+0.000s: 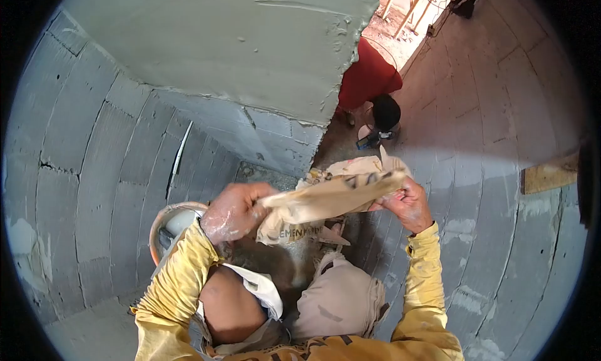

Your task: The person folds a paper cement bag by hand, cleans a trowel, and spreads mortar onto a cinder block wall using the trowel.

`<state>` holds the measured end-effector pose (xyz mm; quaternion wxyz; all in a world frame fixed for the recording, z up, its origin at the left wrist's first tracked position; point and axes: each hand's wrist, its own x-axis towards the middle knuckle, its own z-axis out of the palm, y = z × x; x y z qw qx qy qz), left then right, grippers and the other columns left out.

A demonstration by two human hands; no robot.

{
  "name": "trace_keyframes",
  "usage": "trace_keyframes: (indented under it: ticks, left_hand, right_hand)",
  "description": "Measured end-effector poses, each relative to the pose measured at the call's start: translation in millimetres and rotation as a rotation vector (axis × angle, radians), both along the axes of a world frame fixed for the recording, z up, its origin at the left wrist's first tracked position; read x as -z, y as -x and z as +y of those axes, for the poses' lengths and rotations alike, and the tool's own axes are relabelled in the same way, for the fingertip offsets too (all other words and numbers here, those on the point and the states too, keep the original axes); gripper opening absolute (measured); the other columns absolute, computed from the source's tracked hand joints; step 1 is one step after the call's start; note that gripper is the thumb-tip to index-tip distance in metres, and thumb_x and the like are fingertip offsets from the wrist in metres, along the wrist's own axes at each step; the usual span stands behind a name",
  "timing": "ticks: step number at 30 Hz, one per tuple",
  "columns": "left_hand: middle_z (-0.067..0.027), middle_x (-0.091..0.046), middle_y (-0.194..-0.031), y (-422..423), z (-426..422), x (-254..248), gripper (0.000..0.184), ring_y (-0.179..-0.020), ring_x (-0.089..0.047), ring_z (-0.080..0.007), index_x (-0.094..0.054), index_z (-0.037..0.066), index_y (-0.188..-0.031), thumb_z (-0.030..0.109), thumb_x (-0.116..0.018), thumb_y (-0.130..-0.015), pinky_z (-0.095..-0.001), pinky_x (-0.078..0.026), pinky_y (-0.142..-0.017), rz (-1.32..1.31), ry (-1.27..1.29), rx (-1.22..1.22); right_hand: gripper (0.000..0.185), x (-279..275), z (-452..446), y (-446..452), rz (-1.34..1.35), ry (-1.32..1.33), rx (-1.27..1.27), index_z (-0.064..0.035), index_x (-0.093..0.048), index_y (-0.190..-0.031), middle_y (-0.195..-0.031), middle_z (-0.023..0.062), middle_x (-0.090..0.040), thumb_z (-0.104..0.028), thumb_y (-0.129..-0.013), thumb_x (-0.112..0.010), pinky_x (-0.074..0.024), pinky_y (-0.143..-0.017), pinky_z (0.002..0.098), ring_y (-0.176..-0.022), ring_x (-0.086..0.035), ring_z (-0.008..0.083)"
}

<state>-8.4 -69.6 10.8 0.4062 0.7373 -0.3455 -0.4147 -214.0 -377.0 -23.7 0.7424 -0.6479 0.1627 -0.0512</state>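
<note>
A crumpled brown paper bag (338, 197) with dark printed letters is stretched between my two hands, above my knees. My left hand (236, 212), smeared with pale residue, is closed on the bag's left end. At the other end, my right hand (405, 204) grips the paper near a torn corner. Parts of the bag are blurred, and its underside is hidden. Both forearms are in yellow sleeves.
A bucket (156, 236) stands left of my left forearm. Grey block walls (100, 154) rise on both sides, with a smooth plastered surface (238, 42) ahead. Beyond its edge a person in red (369, 79) bends down. A wooden piece (549, 175) is at the right wall.
</note>
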Motion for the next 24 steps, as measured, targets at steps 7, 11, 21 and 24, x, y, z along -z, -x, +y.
trace_keyframes:
  ticks: [7,11,21,24]
  left_hand:
    - [-0.0050,-0.063,-0.110,-0.5,-1.1,17.9,0.037,-0.101,-0.057,-0.0121,-0.055,0.000,-0.126,0.019,-0.065,-0.095,-0.0283,-0.047,-0.090,0.179,0.273,-0.291]
    - [-0.0203,-0.025,-0.160,-0.6,8.0,-4.5,0.120,-0.149,-0.023,-0.0257,-0.008,0.000,-0.158,0.032,-0.088,-0.075,-0.0382,-0.020,-0.120,0.538,0.268,0.038]
    - [-0.0063,-0.058,-0.136,14.3,-3.9,-22.3,0.067,-0.127,-0.052,-0.0173,-0.043,0.002,-0.147,0.024,-0.074,-0.092,-0.0351,-0.039,-0.109,0.485,0.245,-0.230]
    - [-0.0054,-0.067,-0.120,1.8,5.0,0.3,0.044,-0.108,-0.061,-0.0131,-0.057,-0.001,-0.133,0.029,-0.061,-0.101,-0.0317,-0.046,-0.098,0.578,0.411,-0.351]
  right_hand:
    - [0.049,0.7,2.1,21.1,-0.027,0.034,0.181,0.0006,-0.055,-0.130,-0.117,0.0085,-0.068,0.000,-0.086,-0.075,-0.0516,-0.098,0.0343,-0.108,-0.064,0.0168]
    - [0.052,2.8,-11.3,39.2,-0.134,0.001,0.223,0.0000,-0.054,-0.132,-0.120,0.0092,-0.068,-0.001,-0.084,-0.076,-0.0516,-0.098,0.0350,-0.108,-0.065,0.0184]
    - [0.047,-31.2,8.2,-1.9,-0.242,-0.094,0.407,-0.0016,-0.051,-0.136,-0.126,0.0098,-0.064,-0.006,-0.093,-0.069,-0.0491,-0.100,0.0334,-0.114,-0.062,0.0172]
    - [0.045,-34.3,9.4,-8.4,-0.265,-0.156,0.397,-0.0012,-0.050,-0.136,-0.125,0.0090,-0.064,-0.005,-0.094,-0.068,-0.0502,-0.098,0.0329,-0.111,-0.063,0.0164]
